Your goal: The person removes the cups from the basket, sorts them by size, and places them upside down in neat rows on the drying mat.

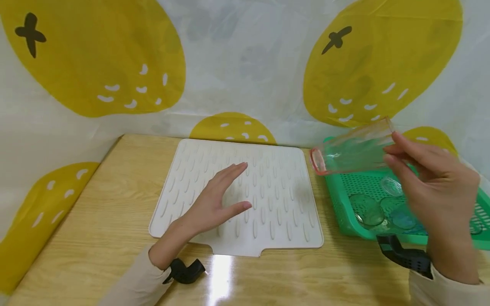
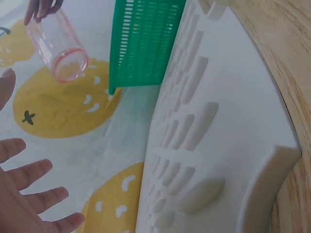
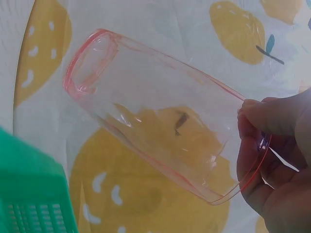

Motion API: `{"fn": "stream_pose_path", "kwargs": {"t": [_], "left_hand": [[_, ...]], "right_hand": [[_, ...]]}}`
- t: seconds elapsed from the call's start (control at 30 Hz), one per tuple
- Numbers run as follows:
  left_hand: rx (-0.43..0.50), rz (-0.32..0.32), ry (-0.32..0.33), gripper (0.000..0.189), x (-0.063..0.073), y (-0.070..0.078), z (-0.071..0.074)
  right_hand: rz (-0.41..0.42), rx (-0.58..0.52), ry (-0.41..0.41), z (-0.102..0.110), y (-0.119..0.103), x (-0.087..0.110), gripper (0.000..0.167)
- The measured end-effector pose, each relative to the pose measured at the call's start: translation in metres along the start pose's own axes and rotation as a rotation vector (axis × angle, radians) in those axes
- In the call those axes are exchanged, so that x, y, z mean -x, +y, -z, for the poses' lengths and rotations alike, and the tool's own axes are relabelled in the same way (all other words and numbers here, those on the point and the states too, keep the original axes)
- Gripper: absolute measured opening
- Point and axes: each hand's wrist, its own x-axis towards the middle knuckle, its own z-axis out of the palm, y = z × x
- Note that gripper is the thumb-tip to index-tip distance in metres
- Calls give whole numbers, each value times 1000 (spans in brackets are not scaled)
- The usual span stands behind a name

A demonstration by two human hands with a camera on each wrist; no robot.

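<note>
Right hand (image 1: 440, 182) pinches pink cup (image 1: 350, 148) by rim
This leaves its sides uncovered; left hand (image 1: 212, 199), fingers wide, seemingly hovers above white mat (image 1: 281, 193).

Wood-grain table (image 1: 111, 212), white mat (image 1: 279, 178), green basket (image 1: 337, 208)

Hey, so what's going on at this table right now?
A person's right hand holds a clear, pink-tinted cup by one end, tilted and raised near the green basket, where more clear items lie. The left hand, open and holding nothing, is above the white mat, left of the basket.
</note>
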Motion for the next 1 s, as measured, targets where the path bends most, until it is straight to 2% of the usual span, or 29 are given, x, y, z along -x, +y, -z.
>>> {"fn": "stream_pose_path", "kwargs": {"t": [0.1,0.17,0.27,0.5,0.57,0.83,1.0], "left_hand": [[-5,0,13,78,-1,-1,2],[0,-6,22,78,-2,-1,3],[28,-8,38,80,-3,-2,5],[86,18,57,81,-8,1,4],[83,27,60,82,-12,2,2],[172,48,124,81,-24,4,-10],[184,70,139,93,-29,2,-12]], "right_hand": [[14,-1,-6,-14,-3,-3,29],[13,-75,3,-25,-4,-5,29],[6,-126,19,-39,-7,-7,28],[-29,-87,51,-58,-10,-10,30],[-30,-111,56,-61,-8,-12,30],[-41,-205,-33,-81,-3,-13,38],[-49,-273,-84,-92,-4,-10,42]]}}
